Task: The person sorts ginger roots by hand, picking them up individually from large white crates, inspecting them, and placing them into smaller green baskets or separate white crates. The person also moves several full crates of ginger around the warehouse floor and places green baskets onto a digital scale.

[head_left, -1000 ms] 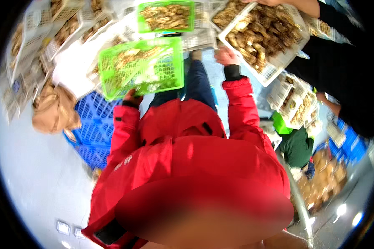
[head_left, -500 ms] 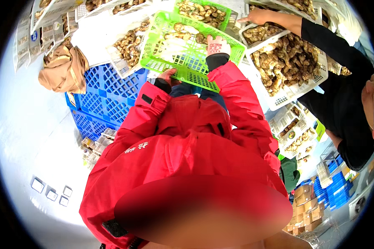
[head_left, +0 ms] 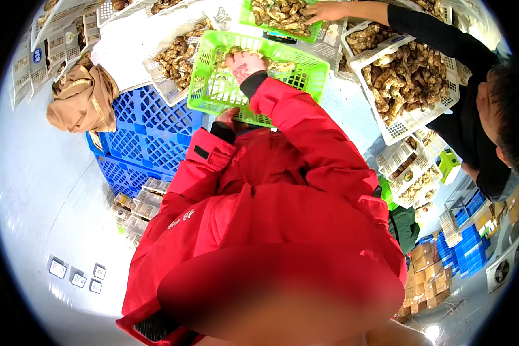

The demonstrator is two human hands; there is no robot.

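A bright green slotted plastic basket (head_left: 205, 95) is in front of me, with a few pale brown mushrooms (head_left: 279, 66) along its far side. My left hand (head_left: 228, 116) is closed on its near rim, left of the middle. My right hand (head_left: 245, 64), with red marks on its back, reaches into the basket. Its fingers curl down around a mushroom at the far side; the fingertips are partly hidden. Beyond stands a second green basket (head_left: 311, 36) full of mushrooms, where a co-worker's hand (head_left: 328, 10) reaches in from the right.
White crates of mushrooms stand on both sides, the large one (head_left: 391, 137) at right, beside the co-worker's black sleeve (head_left: 444, 34). Blue plastic pallets (head_left: 138, 124) lie to my left, with a brown cloth bundle (head_left: 86, 98) by them. Behind at right are cardboard boxes (head_left: 429, 279).
My right hand has moved left from the basket's right part to the mushrooms near its far left. The near basket has shifted slightly left and turned. The co-worker's hand has moved to the far green basket.
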